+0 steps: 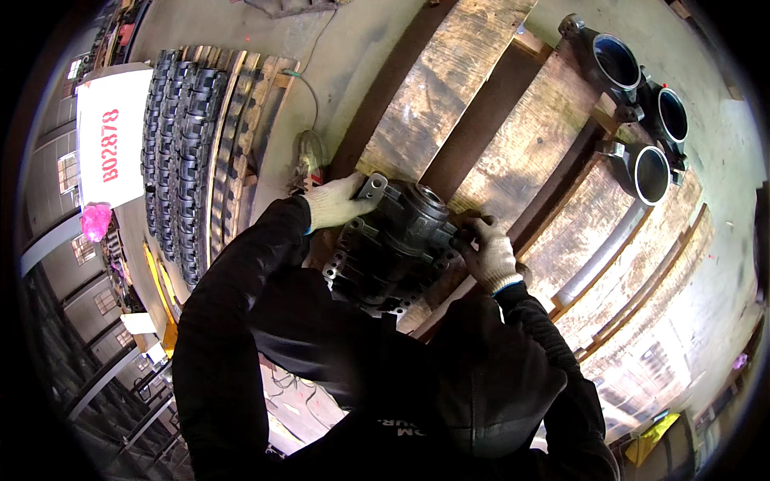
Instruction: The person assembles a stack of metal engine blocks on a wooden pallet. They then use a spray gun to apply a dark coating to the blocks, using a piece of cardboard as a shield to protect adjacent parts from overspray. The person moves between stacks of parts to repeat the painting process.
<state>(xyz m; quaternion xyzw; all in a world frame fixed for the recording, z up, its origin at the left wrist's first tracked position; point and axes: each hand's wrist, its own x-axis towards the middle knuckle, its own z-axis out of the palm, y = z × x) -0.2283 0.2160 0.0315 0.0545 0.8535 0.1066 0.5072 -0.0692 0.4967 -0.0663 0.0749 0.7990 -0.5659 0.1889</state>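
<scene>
From the head view we see both gloved hands on a dark metal casting point(397, 244) that sits at the near edge of a wooden pallet point(449, 88). Our left hand point(337, 200) lies on its upper left corner, fingers point(361, 186) curled over a pale lug there. Our right hand point(489, 252) grips its right side, fingers closed against the casting's edge. Three more castings point(642, 104) with round bores stand at the pallet's far right corner, well apart from ours. To the left, rows of dark parts point(180, 152) lie stacked on another pallet, beside a white sheet point(112, 136). Concrete floor point(345, 64) shows between the pallets.
</scene>
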